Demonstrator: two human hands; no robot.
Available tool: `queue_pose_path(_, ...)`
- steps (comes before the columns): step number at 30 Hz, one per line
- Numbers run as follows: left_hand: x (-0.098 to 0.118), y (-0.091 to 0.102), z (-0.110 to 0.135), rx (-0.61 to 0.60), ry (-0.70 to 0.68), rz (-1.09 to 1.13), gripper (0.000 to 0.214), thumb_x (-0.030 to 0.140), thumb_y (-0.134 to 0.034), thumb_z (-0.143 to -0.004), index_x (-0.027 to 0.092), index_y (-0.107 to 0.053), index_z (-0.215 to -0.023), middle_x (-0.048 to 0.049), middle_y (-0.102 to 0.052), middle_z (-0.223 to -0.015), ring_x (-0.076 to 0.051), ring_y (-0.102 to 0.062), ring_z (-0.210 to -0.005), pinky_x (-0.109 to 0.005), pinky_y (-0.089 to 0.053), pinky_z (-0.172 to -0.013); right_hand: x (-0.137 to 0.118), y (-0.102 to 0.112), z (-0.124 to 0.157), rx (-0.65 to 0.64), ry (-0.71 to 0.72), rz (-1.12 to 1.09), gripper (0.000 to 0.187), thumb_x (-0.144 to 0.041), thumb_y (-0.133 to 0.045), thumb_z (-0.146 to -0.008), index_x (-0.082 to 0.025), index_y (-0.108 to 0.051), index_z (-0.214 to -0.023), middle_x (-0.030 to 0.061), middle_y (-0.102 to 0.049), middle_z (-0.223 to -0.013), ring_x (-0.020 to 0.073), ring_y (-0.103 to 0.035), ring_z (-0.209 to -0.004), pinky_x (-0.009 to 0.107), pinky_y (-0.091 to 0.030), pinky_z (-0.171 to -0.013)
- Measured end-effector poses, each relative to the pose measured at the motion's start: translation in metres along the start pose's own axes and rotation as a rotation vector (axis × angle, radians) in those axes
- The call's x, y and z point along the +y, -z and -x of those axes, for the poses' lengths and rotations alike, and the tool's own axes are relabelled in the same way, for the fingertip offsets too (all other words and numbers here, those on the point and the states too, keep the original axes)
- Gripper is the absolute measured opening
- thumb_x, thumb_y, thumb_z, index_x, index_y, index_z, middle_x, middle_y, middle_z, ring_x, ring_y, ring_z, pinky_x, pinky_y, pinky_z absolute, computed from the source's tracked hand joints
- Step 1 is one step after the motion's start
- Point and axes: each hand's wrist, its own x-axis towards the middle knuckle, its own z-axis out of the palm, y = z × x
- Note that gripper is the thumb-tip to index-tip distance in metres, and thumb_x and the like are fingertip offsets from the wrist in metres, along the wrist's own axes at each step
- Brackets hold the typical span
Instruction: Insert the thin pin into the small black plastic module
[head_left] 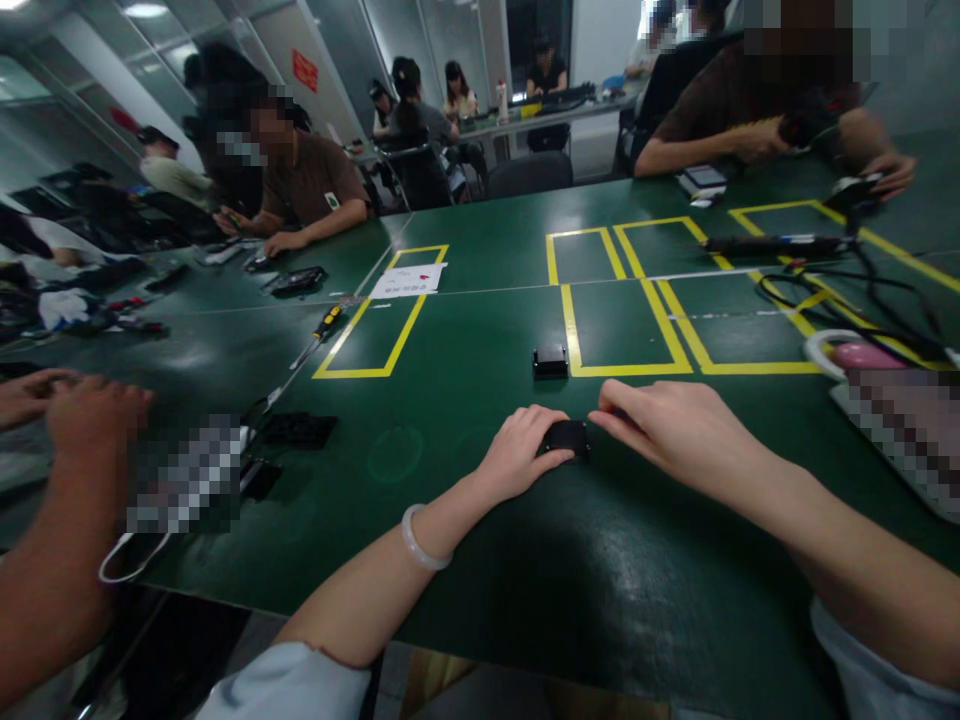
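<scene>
A small flat black rectangular part (pixel 570 438) lies on the green table. My left hand (pixel 521 450) grips it from the left, with fingers along the far side and thumb on the near side. Just right of the part, a small gap away, is my right hand (pixel 664 418). Its thumb and forefinger are pinched together, and what they hold, if anything, is too small to make out. Farther back stands a small black box-like part (pixel 550 361), touched by neither hand.
Yellow tape (pixel 630 370) marks rectangles on the table (pixel 465 590). At right are a phone-like device (pixel 892 430) and a black cable (pixel 817 295). A screwdriver (pixel 328 320) and a co-worker's hand (pixel 97 405) are at left. Other people sit across the table.
</scene>
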Motion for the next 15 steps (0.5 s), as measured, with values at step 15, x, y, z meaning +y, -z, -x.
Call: queue_pose_path(15,0.0002,-0.0008,0.0000,-0.006,0.009,0.004,0.035,0.043,-0.053,-0.091,0.022,-0.050,-0.119,-0.0068,-0.055,-0.114,-0.024,-0.050,-0.104,-0.038,-0.040,-0.091,-0.0002,0.0003,0.0016,0.010,0.048,-0.010,0.024,-0.036,-0.034,-0.096,-0.021,-0.050,-0.086,0.0016,-0.063,-0.067,0.0180,-0.060,-0.061,0.027,-0.029,-0.052)
